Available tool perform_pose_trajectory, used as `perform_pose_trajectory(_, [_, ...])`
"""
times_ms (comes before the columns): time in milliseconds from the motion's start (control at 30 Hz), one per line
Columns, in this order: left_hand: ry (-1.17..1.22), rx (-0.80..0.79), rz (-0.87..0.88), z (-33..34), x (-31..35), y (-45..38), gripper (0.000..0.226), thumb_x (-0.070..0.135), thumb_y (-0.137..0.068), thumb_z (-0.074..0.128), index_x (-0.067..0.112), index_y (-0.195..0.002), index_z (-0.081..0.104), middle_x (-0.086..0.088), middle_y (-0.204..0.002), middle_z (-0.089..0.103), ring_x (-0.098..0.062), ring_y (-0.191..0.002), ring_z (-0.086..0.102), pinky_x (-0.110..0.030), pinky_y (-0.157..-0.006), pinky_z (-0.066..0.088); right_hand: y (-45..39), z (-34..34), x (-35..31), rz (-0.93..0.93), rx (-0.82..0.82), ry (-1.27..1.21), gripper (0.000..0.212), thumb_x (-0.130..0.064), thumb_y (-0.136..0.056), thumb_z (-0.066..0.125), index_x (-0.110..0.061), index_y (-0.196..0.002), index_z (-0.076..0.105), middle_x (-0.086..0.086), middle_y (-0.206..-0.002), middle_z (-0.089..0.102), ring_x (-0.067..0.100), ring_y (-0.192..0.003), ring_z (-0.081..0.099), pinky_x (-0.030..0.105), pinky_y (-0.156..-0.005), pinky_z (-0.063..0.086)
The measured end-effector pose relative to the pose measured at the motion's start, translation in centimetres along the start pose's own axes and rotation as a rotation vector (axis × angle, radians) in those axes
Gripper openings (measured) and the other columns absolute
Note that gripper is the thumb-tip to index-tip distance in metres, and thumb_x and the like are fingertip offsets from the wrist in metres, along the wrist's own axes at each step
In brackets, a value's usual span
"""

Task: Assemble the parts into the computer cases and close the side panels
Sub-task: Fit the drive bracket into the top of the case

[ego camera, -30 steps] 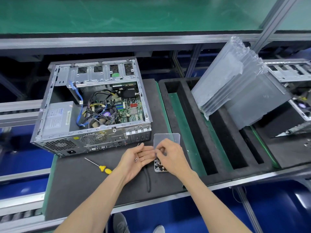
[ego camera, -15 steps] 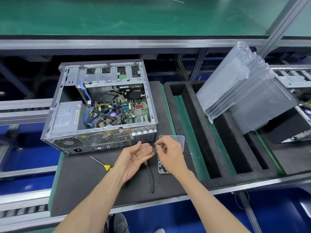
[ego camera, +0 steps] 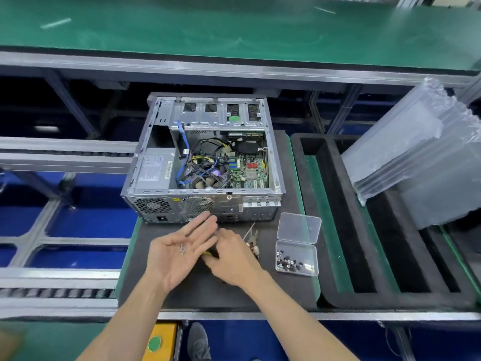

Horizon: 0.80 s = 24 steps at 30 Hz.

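The open computer case (ego camera: 203,162) lies on its side on the black mat (ego camera: 273,290), with its motherboard, fan and cables showing. My left hand (ego camera: 179,251) is palm up in front of it, fingers straight, with a few small screws (ego camera: 182,250) lying on the palm. Just to its right, my right hand (ego camera: 234,259) reaches under the left fingers and pinches the yellow handle of a screwdriver (ego camera: 207,254); the shaft is hidden. A clear screw box (ego camera: 296,259) with its lid (ego camera: 299,227) open sits to the right.
A small tool with metal tips (ego camera: 251,234) lies behind my right hand. To the right are a black foam tray with long slots (ego camera: 335,204) and clear air-cushion bags (ego camera: 416,157). Conveyor rails (ego camera: 65,152) run on the left, with a green shelf (ego camera: 234,29) above.
My right hand left the screw box and moved left onto the yellow screwdriver. My left hand turned palm up and flat with screws on it. The view shifted left.
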State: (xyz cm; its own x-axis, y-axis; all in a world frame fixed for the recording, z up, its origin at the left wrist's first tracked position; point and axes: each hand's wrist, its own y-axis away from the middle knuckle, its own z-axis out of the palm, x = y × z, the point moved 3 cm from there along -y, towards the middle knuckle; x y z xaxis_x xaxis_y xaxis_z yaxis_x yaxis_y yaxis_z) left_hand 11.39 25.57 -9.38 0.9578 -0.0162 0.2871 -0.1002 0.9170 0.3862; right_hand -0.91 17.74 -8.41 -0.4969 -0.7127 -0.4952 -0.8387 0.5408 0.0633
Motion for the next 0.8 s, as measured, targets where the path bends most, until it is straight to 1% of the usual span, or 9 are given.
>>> perform_pose_trajectory(67, [0.02, 0.06, 0.071, -0.1, 0.3, 0.5, 0.05, 0.015, -0.095, 0.037, -0.006, -0.136, 0.056, -0.025, -0.146, 0.051, -0.038, -0.134, 0.052, -0.051, -0.104, 0.05, -0.5, 1.2, -1.4, -0.007, -0.081, 0.106, 0.043, -0.032, -0.094, 0.061, -0.005, -0.127, 0.055, 0.015, -0.118, 0.059, 0.034, -0.107, 0.053, 0.046, -0.093, 0.044])
perform_pose_trajectory(133, [0.031, 0.129, 0.142, -0.1, 0.5, 0.9, 0.047, 0.022, -0.095, 0.043, -0.006, -0.126, 0.065, -0.024, -0.138, 0.059, -0.036, -0.127, 0.059, -0.05, -0.098, 0.054, -0.8, 1.8, -1.8, 0.018, -0.127, 0.13, 0.034, -0.019, -0.096, 0.057, -0.004, -0.126, 0.051, 0.017, -0.122, 0.055, 0.036, -0.111, 0.052, 0.045, -0.094, 0.043])
perform_pose_trajectory(267, [-0.014, 0.381, 0.294, -1.1, 0.7, 1.4, 0.043, 0.028, -0.1, 0.048, 0.0, -0.094, 0.08, -0.018, -0.112, 0.074, -0.026, -0.104, 0.073, -0.037, -0.076, 0.062, -0.4, 0.7, -0.6, 0.09, -0.123, -0.028, 0.028, -0.012, -0.094, 0.052, -0.006, -0.122, 0.052, 0.013, -0.122, 0.047, 0.034, -0.112, 0.051, 0.039, -0.092, 0.038])
perform_pose_trajectory(333, [-0.028, 0.46, 0.347, -1.5, 0.5, 1.5, 0.047, 0.03, -0.101, 0.05, 0.005, -0.078, 0.082, -0.012, -0.095, 0.077, -0.019, -0.089, 0.076, -0.031, -0.069, 0.059, 0.0, -0.6, 0.3, 0.113, -0.129, -0.118, 0.023, -0.014, -0.092, 0.053, -0.012, -0.115, 0.051, 0.006, -0.114, 0.048, 0.031, -0.102, 0.054, 0.036, -0.082, 0.038])
perform_pose_trajectory(433, [-0.037, 0.494, 0.363, -1.2, -0.4, 1.2, 0.05, 0.031, -0.101, 0.052, 0.007, -0.068, 0.081, -0.009, -0.081, 0.076, -0.015, -0.076, 0.076, -0.027, -0.063, 0.06, 0.8, -2.6, 1.3, 0.183, -0.117, -0.247, 0.012, -0.019, -0.089, 0.053, -0.021, -0.098, 0.046, -0.001, -0.084, 0.055, 0.023, -0.076, 0.053, 0.041, -0.073, 0.044])
perform_pose_trajectory(500, [-0.026, 0.477, 0.338, -0.2, -1.2, 0.8, 0.052, 0.032, -0.103, 0.049, 0.004, -0.074, 0.081, -0.015, -0.09, 0.077, -0.019, -0.082, 0.077, -0.029, -0.063, 0.061, 1.1, -4.0, 1.5, 0.227, -0.012, -0.336, 0.013, -0.021, -0.081, 0.056, -0.028, -0.086, 0.046, -0.008, -0.067, 0.052, 0.017, -0.066, 0.047, 0.04, -0.069, 0.045])
perform_pose_trajectory(567, [0.017, 0.397, 0.293, 1.3, -2.1, 0.3, 0.054, 0.035, -0.106, 0.041, -0.002, -0.095, 0.079, -0.021, -0.11, 0.074, -0.027, -0.099, 0.074, -0.034, -0.072, 0.063, 1.1, -5.3, 1.3, 0.209, 0.14, -0.408, 0.013, -0.023, -0.075, 0.06, -0.027, -0.078, 0.049, -0.008, -0.062, 0.051, 0.014, -0.061, 0.045, 0.037, -0.065, 0.045])
perform_pose_trajectory(667, [0.067, 0.235, 0.219, 3.8, -3.3, -0.4, 0.062, 0.044, -0.108, 0.03, -0.005, -0.131, 0.062, -0.021, -0.133, 0.064, -0.03, -0.124, 0.062, -0.031, -0.093, 0.056, 0.8, -6.4, 0.3, 0.125, 0.212, -0.343, 0.008, -0.027, -0.083, 0.066, -0.025, -0.08, 0.059, -0.006, -0.064, 0.056, 0.02, -0.065, 0.049, 0.037, -0.064, 0.049])
perform_pose_trajectory(800, [0.09, 0.108, 0.173, 7.0, -4.0, -1.1, 0.07, 0.051, -0.107, 0.026, -0.006, -0.14, 0.049, -0.023, -0.142, 0.056, -0.035, -0.129, 0.057, -0.046, -0.102, 0.05, 0.7, -7.6, -0.9, 0.032, 0.198, -0.169, 0.017, -0.051, -0.082, 0.061, -0.034, -0.085, 0.066, -0.007, -0.078, 0.063, 0.021, -0.075, 0.057, 0.033, -0.06, 0.04])
